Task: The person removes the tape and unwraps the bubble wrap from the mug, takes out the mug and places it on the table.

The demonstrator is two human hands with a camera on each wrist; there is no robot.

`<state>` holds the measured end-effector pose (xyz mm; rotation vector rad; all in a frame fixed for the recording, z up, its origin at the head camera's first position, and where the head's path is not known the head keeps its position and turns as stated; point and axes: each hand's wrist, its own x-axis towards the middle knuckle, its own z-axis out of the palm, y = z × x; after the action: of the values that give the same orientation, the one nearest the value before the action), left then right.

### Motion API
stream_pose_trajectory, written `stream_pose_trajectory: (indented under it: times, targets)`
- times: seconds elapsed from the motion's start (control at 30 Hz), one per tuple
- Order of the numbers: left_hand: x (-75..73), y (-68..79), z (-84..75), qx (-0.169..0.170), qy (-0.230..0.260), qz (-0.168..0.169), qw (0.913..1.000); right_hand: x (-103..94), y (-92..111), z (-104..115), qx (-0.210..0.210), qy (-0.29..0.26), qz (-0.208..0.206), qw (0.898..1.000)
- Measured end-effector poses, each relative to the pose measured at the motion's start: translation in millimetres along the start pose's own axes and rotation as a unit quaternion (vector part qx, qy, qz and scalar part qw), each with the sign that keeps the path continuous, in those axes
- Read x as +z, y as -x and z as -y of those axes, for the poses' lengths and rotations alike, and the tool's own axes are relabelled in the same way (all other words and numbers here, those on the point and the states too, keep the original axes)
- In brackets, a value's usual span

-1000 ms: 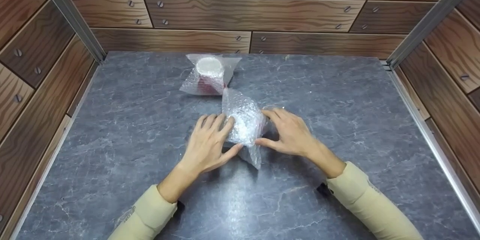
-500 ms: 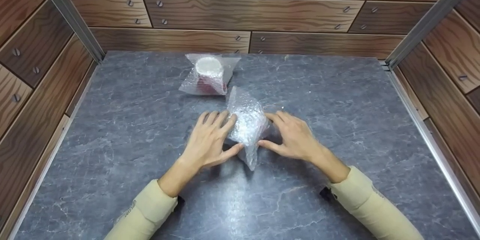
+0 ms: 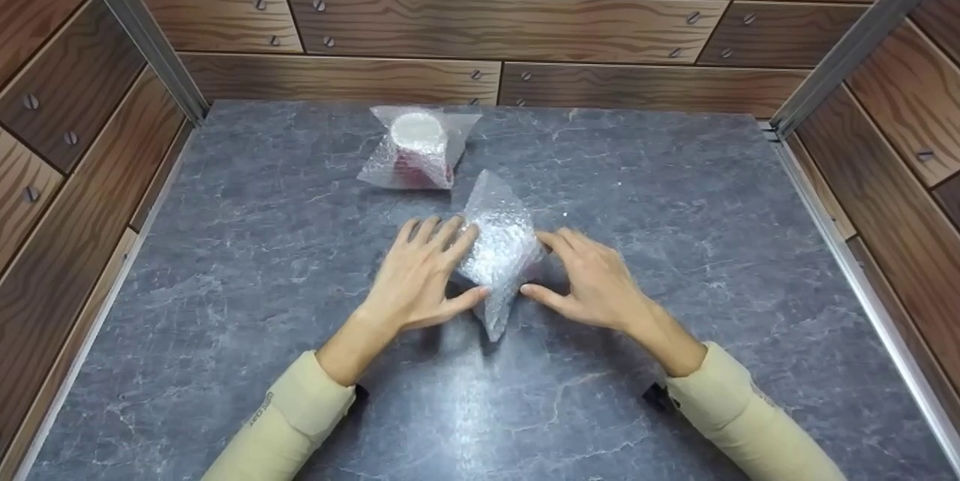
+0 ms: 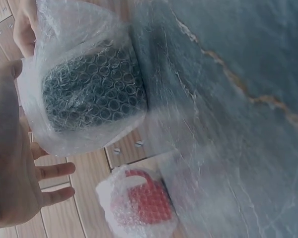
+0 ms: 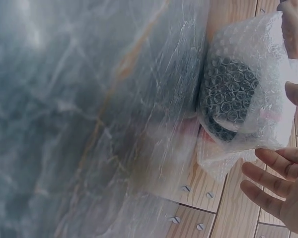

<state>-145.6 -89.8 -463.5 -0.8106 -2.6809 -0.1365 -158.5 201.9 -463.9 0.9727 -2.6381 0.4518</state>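
A bubble-wrapped package (image 3: 496,248) stands on the grey marbled table between my two hands. Through the wrap, a dark, rounded thing (image 4: 92,89) shows in the left wrist view. My left hand (image 3: 416,278) is at its left side, index finger and thumb touching the wrap, other fingers spread. On the opposite side, my right hand (image 3: 596,278) has its thumb and index fingertip right at the wrap. The right wrist view shows the right fingers (image 5: 268,183) extended and slightly bent beside the package. Pointed corners of the wrap stick out toward the back and the front.
Behind and to the left stands a second bubble-wrapped package (image 3: 420,147), with a pale round top and something red inside. The table (image 3: 675,188) is bounded by wood-patterned walls (image 3: 510,27) and metal posts (image 3: 135,31).
The package has turned clockwise between my hands: its far corner swung right and its near corner left. Both hands shifted slightly right with it. The red package stays put.
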Motion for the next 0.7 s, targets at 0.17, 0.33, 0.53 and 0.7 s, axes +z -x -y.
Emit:
stream_pose_trajectory:
  times: [0.17,0.33,0.53,0.7]
  targets:
    - [-0.5,-2.8,0.2,0.003,-0.003,0.011,0.9999,-1.3,4,3,0.015,-0.018,0.000,1.000]
    - [-2.7,-5.9,1.0,0.010,-0.021,0.010,0.9997,-1.7,7,6,0.032,-0.043,0.000,0.999]
    - [-3.7,-9.0,1.7,0.018,-0.026,0.004,0.9995,-3.1,11,10,0.069,-0.083,0.011,0.994]
    - [-5.4,-12.7,1.0,0.018,-0.037,0.027,0.9988,-5.3,15,14,0.102,-0.114,0.028,0.988]
